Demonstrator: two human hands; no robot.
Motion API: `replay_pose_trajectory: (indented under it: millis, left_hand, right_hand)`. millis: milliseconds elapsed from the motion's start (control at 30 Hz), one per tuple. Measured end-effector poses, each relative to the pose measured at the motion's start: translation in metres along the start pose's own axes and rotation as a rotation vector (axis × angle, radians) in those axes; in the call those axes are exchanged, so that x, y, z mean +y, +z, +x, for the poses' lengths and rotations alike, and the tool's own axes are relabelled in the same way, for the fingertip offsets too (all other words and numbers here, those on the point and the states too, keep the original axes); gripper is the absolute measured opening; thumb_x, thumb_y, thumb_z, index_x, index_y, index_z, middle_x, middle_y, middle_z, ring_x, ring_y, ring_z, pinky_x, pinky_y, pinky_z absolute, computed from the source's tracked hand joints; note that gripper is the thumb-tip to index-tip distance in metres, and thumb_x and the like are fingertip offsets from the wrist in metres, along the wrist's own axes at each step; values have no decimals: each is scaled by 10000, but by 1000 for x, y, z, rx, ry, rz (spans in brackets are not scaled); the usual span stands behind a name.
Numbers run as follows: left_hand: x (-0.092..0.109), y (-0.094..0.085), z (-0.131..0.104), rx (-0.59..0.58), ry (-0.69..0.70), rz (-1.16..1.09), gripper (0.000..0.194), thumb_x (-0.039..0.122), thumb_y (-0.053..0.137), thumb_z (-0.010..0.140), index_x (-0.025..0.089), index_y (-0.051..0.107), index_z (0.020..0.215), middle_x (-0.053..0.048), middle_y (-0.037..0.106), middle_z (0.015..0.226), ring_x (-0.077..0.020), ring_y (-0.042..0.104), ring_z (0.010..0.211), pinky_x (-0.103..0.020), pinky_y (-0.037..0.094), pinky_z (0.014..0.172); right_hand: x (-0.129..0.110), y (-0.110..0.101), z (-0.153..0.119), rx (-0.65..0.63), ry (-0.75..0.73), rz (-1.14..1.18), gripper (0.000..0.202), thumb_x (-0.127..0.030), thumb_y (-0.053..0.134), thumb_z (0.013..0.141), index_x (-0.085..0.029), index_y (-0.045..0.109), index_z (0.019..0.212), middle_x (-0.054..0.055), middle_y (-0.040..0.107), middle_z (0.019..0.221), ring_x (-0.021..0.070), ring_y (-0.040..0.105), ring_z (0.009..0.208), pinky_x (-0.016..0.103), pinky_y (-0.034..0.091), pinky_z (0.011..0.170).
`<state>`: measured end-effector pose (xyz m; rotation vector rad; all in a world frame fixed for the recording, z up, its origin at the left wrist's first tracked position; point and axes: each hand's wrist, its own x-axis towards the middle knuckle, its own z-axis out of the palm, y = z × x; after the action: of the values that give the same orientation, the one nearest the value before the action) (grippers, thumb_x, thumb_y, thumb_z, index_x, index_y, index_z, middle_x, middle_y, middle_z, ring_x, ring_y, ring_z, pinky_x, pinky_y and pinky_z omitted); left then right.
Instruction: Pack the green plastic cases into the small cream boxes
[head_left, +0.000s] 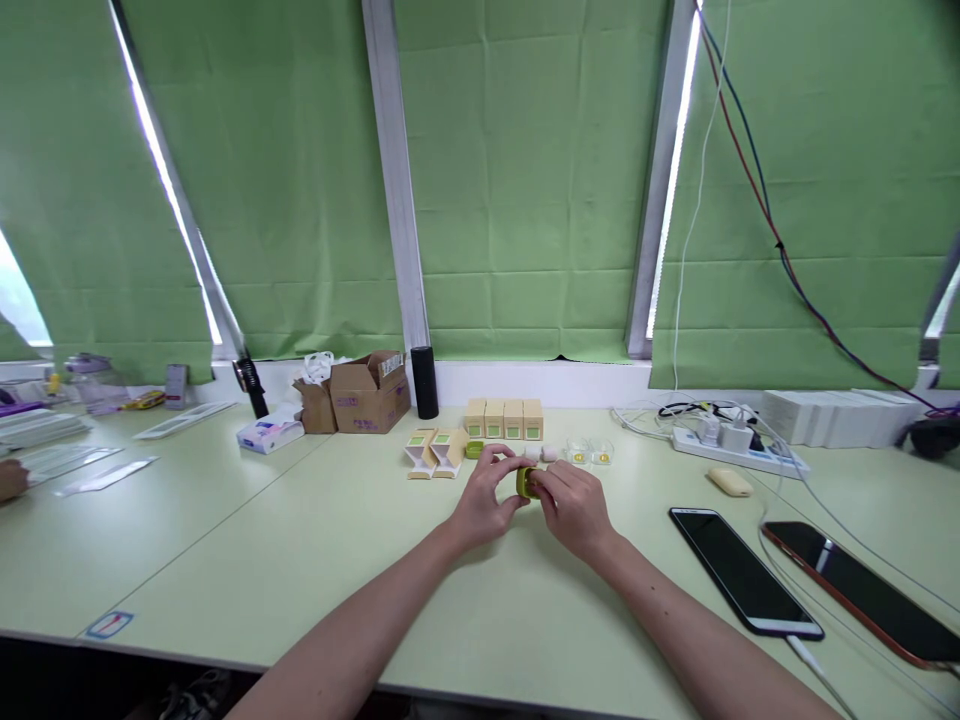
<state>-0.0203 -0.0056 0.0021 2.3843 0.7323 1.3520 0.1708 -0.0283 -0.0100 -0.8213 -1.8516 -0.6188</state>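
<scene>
Above the middle of the table, my left hand (484, 502) grips a small olive-green case-like piece (522, 483) between thumb and fingers. My right hand (576, 508) is closed at the right side of the same piece, its fingertips pressed on it. The inside of the piece is mostly hidden by my fingers. Just behind my left hand lies another green piece (474, 449). Two open cream cartons (448, 456) stand left of it. Small pale pinkish pieces (550, 453) and two clear plastic cups (577, 452) with yellow centres sit behind my right hand.
A row of several closed cream boxes (503, 420) stands at the back. Phones (744, 570) and cables lie on the right, near a power strip (739, 452). Cardboard box (369, 395), black cylinder (424, 383) and tissue pack (270, 432) are left. Another person's hand (12, 480) shows far left.
</scene>
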Motion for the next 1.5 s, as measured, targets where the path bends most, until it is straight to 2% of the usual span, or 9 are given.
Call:
replay_pose_trajectory:
  millis: [300,533,700,800,867,1067,1167,1300,1500]
  left_hand:
    - [-1,-1,-1,-14,10,11,533,57,728,778,258,661,1267,-105,548,1202,-272,560,1178,-487,492,1055]
    - [-2,-3,1,-1,2,7,534,69,719,791,261,647,1284,-111,566,1211,-283,538,1220,-511,480,1073]
    - [-7,-5,1,71,-36,45,512,82,754,770,258,671,1244,-110,607,1192,-298,496,1253,-535,470,1070]
    - [-8,-4,1,64,-22,70,529,113,772,780,259,666,1277,-105,661,1167,-298,474,1240,-536,469,1058]
    - [-7,-4,2,49,-2,71,535,147,778,795,256,655,1305,-103,682,1168,-296,470,1224,-535,466,1055]
    - [2,-4,3,64,-40,15,589,154,763,802,272,599,1356,-93,679,1258,-299,450,1287,-538,441,1068]
    - [6,-5,4,96,-109,-34,441,142,707,824,258,652,1246,-98,683,1223,-297,468,1280,-493,474,1006]
    - [2,-1,6,146,-240,-56,164,233,658,882,230,713,1036,-93,696,1079,-268,544,1149,-438,496,925]
    - [-11,8,6,172,-324,-93,167,355,686,880,203,737,927,-88,682,984,-241,598,1038,-394,529,862]
  right_hand:
    - [3,3,-2,2,-10,19,216,-114,513,980,-190,689,879,11,631,677,148,512,640,280,317,595]
    - [9,-8,-2,-103,-1,104,255,-115,523,952,-204,674,1137,55,697,811,187,602,726,299,440,642]
    - [9,-13,-1,-54,76,206,431,-130,541,916,-236,588,1331,123,703,1124,270,663,1016,404,587,771]
    - [8,-10,-3,-118,96,255,598,-120,538,903,-256,463,1481,134,639,1322,302,608,1226,474,612,906]
    - [8,-6,-5,-150,102,283,644,-103,526,908,-268,415,1520,126,628,1356,300,599,1259,498,611,948]
    - [6,1,-7,-78,216,445,562,-105,519,940,-292,484,1469,115,628,1336,286,618,1231,493,639,931]
    - [3,1,-5,-28,290,525,502,-111,526,943,-292,536,1411,114,611,1320,270,635,1189,483,646,940]
    - [0,2,-5,4,341,585,435,-125,545,939,-284,574,1343,112,606,1284,263,646,1149,491,650,941]
    - [0,5,-7,1,340,575,406,-138,560,934,-282,577,1313,111,623,1255,275,650,1137,513,650,932]
